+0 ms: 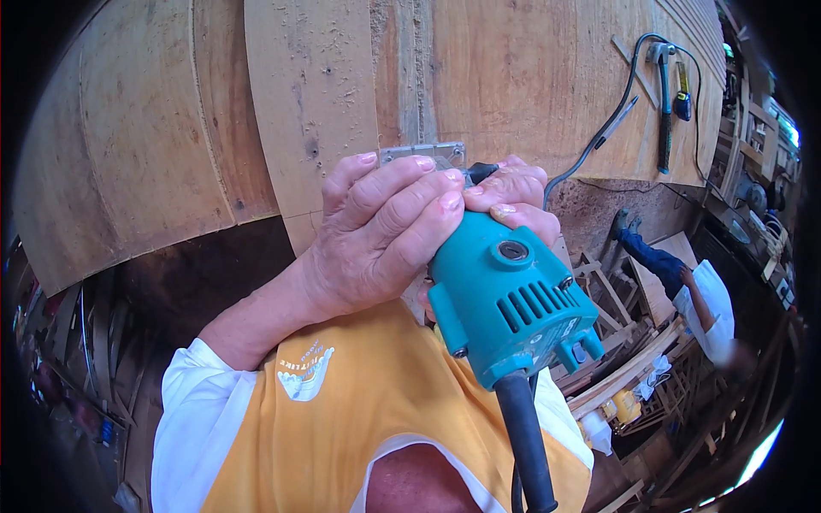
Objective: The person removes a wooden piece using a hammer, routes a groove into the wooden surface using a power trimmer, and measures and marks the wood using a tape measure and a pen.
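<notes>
Along the near edge of the wooden boards (487,77), a teal power tool (522,299) sits between the left hand (376,214), fingers pressed together, and the right hand (522,197), fingers curled, best guided steadily with its base plate (455,150) flat

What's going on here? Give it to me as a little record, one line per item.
Tool: teal power tool, black cord at its rear
Left hand: fingers wrapped over the tool's front end
Right hand: beside the left, also on the tool
Surface: wooden boards, scattered with wood dust
Lying on boards: hammer, tape measure
Background: another person, white top, blue trousers
</notes>
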`<state>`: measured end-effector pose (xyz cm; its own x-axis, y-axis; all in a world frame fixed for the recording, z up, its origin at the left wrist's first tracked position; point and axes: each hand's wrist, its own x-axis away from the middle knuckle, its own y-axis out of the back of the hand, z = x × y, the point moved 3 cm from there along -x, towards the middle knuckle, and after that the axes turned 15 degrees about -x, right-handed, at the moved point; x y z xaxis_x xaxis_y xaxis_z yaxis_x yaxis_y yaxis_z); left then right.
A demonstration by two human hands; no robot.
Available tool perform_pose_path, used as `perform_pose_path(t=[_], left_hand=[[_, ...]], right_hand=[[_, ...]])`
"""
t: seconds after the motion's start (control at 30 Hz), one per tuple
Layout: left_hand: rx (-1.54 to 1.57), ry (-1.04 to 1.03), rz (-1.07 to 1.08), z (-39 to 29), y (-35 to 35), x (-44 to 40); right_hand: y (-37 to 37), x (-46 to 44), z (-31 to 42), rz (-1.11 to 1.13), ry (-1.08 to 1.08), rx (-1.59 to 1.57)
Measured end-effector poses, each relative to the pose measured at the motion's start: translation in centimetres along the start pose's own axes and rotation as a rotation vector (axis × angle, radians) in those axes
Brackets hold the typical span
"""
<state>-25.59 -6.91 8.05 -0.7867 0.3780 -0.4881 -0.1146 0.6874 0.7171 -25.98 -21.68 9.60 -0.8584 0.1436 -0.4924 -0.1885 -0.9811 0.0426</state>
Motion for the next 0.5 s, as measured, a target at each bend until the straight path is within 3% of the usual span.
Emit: perform_pose_path(t=[0.5], left_hand=[[0.028,-0.038,0.0,1.8,-0.3,-1.5]], right_hand=[[-0.4,-1.2,-1.6,-0.008,0.043,-0.042]])
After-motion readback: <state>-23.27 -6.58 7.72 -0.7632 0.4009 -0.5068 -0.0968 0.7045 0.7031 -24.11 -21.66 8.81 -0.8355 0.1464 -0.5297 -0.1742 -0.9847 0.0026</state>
